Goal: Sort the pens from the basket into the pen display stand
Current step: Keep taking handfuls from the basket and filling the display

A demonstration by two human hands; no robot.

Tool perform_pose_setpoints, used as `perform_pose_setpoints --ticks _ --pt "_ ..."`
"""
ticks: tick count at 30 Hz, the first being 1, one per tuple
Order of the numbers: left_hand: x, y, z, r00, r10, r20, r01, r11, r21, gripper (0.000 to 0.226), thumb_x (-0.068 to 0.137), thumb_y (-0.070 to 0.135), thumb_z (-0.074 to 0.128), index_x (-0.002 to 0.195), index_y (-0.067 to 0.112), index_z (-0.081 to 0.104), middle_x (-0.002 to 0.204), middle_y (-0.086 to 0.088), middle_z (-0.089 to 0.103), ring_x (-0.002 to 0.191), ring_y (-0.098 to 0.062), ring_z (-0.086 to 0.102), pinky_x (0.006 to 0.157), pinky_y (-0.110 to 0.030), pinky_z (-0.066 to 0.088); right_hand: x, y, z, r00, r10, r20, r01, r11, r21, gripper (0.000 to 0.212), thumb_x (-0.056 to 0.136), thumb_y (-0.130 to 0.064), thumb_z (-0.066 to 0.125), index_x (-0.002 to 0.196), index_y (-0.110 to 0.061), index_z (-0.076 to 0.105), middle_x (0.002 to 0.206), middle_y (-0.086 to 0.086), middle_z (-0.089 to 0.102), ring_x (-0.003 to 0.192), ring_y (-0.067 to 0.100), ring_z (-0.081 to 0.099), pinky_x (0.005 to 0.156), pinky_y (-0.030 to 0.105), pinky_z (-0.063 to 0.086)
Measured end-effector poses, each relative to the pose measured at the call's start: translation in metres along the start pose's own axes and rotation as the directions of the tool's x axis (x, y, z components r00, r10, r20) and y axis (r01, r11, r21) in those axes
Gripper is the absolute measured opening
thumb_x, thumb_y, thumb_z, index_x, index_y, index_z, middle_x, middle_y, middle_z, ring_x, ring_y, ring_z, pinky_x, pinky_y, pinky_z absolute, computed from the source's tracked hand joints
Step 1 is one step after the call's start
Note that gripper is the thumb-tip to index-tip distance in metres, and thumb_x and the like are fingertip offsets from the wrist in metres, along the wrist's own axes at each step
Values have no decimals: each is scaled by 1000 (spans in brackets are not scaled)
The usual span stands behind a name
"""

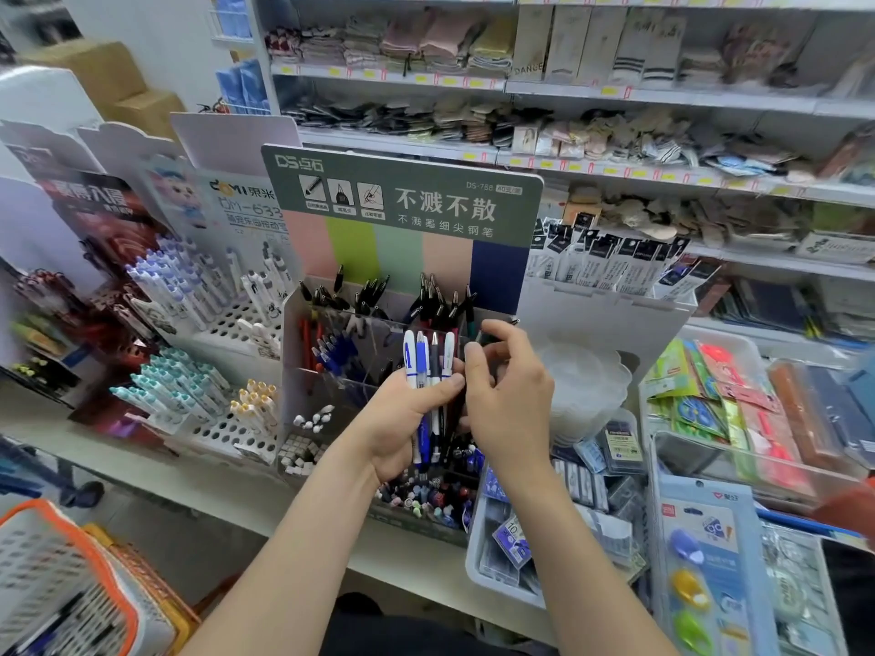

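Several pens [428, 366], white, blue and black, stand upright in a bunch in the left hand [402, 423]. Its fingers curl round the barrels from behind and the thumb [445, 383] lies across their front, so the tops rise above the thumb and the tips hang below the palm. The right hand [509, 400] is just beside the bunch on its right, fingers bent close together. Its forefinger and thumb seem to pinch a dark pen [479, 337] at the bunch's top right, though blur leaves that grip partly unclear.

Right behind both sets of fingertips stands the pen display stand [290, 333], a box of clear compartments under a green header card. Beyond the fingers its back row holds black pens [428, 295] standing on end. Left of the left hand's knuckles a compartment holds red and blue pens [326, 352]. Below the wrists a front compartment is packed with mixed-coloured pen ends [426, 501].

Under the right forearm a white tray [473, 561] holds small packets [511, 542]. Well down and left of the left hand lies the orange-rimmed basket [52, 508], its contents too blurred to tell.
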State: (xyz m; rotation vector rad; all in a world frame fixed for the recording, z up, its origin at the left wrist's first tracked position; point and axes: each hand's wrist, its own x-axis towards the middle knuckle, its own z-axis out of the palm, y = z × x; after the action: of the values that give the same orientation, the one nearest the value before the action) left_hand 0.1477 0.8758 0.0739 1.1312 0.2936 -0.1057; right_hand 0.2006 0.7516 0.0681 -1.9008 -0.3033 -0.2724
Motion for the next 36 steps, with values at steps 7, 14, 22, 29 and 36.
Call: perform_pose_setpoints --ticks 7,14,22,29,36 --pt "-6 -1 -11 996 21 -92 -28 997 -75 25 110 10 53 129 -3 62 111 -24 76 98 -32 79 79 -39 66 -6 -13 -6 996 -1 -89 18 983 181 20 105 -15 66 120 -26 72 96 -14 73 87 14 73 81 43 61" --pt "-5 3 -53 880 109 -462 -189 973 -131 19 113 14 48 119 6 64 73 -4 56 51 -11 47 44 -23 43 -6 -26 5 931 -163 -327 256 929 266 19 107 -6 64 125 -6 70 108 3 76 99 18 78 88 37 62" --pt "-16 -3 -66 937 -30 -347 -96 936 -338 36 113 39 47 125 9 61 79 0 56 47 -8 34 40 -21 34 2 -19 53 915 -398 -65 402 912 84 18 104 -5 69 120 -5 76 111 1 79 96 10 74 85 29 60" --pt "-20 -5 -65 927 -31 -374 -115 926 -360 19 112 25 49 107 8 57 85 -7 63 55 -12 42 45 -23 41 4 5 70 847 -471 247 529 792 -305 21 99 -8 72 117 -13 79 101 1 77 94 29 58 76 49 52" --pt "-24 -9 -59 976 51 -213 -92 978 -189 23 110 25 50 106 5 60 71 -5 55 51 -12 41 44 -25 36 -11 -14 64 932 -157 326 171 985 -15 30 107 -36 58 130 -23 72 108 -7 75 98 19 70 94 45 56"
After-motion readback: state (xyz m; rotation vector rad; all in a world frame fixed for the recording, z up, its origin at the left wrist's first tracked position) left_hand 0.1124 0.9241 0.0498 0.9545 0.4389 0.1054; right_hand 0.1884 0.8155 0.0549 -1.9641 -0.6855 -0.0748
